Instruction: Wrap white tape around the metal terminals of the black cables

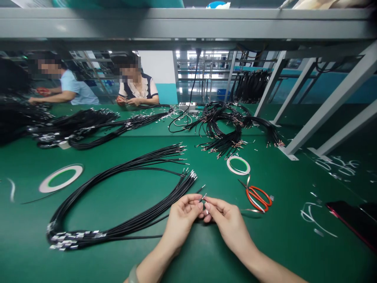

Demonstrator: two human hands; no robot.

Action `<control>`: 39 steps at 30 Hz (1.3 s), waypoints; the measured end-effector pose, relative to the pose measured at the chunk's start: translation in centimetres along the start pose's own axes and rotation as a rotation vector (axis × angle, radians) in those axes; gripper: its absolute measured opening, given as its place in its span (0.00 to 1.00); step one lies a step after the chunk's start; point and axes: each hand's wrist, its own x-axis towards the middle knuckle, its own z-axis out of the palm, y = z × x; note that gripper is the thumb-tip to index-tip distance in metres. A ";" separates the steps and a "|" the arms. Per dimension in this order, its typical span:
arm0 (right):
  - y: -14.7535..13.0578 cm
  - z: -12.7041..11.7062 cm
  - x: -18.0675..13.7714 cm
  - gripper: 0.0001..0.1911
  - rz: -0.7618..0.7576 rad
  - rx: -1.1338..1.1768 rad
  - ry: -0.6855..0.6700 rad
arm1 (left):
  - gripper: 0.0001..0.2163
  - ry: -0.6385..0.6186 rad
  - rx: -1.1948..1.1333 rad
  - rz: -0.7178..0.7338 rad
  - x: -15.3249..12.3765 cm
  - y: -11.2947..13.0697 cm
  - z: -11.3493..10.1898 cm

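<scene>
My left hand (185, 214) is closed around a black cable (154, 236) close to its end. The stripped metal tip (204, 196) sticks up between both hands' fingertips. My right hand (225, 220) pinches at the same cable end; a small pale piece shows between the fingers, too small to name. A thin coppery strip (251, 210) runs out from behind my right hand. Left of my hands, a looped bundle of black cables (114, 169) lies on the green table, with silvery bands at its bend. Orange-handled scissors (259, 198) lie right of my right hand.
One tape roll (238, 165) lies beyond the scissors, another tape roll (61, 179) at left. More cable bundles (224, 125) cover the back. Metal shelf legs (330, 102) stand at right, near white scraps (315, 220) and a dark red-edged object (353, 224). Two people sit opposite.
</scene>
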 end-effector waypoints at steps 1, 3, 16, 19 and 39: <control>0.1 0.0 0.0 0.21 0.005 0.002 0.006 | 0.14 0.008 0.012 0.019 0.1 -0.1 0.0; 0.2 -0.1 0.0 0.25 0.000 0.009 0.011 | 0.12 0.031 0.058 0.060 0.2 -0.4 -0.1; -1.0 0.3 -0.4 0.17 -0.018 -0.066 0.017 | 0.11 0.045 0.180 0.083 0.3 -0.8 -0.4; -1.0 0.2 -0.5 0.16 -0.013 -0.070 0.027 | 0.11 0.047 0.164 0.053 0.3 -0.8 -0.3; -1.2 0.0 -0.4 0.14 -0.043 -0.111 -0.002 | 0.14 -0.038 0.053 -0.090 -0.1 0.5 -0.2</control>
